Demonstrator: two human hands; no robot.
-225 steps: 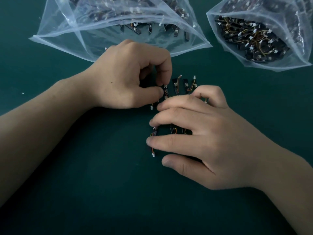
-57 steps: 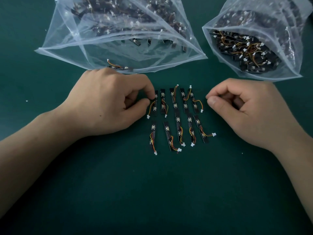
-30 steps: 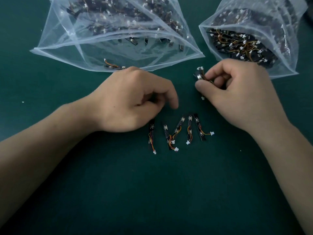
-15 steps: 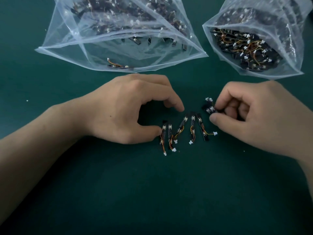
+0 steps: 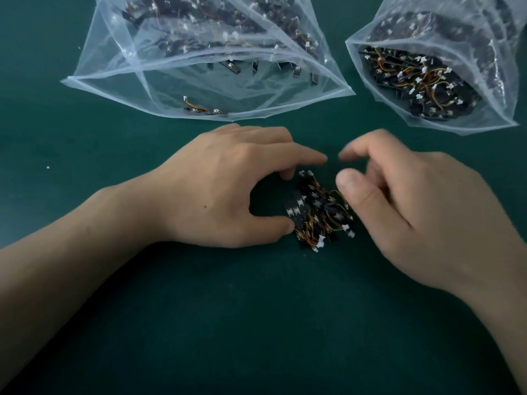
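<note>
A heap of small black strip boards [image 5: 315, 213] with orange wires and white plugs lies on the green mat between my two hands. My left hand [image 5: 222, 189] arches beside the heap's left side, its thumb tip touching the lower left edge and a fingertip near the upper end. My right hand [image 5: 413, 212] is on the heap's right side with the thumb against it. Its fingers are spread loosely above the heap and blurred by motion. Neither hand lifts anything.
Two clear plastic bags lie at the back. The wide left bag [image 5: 119, 89] holds several of the same boards, one near its open mouth. The right bag [image 5: 502, 115] is packed with a dense pile. Green mat [image 5: 256, 323] stretches in front.
The boards that lay in a row are now bunched into one heap. My right hand has let its bundle down onto the heap and loosened. My left hand has shifted right against it.
</note>
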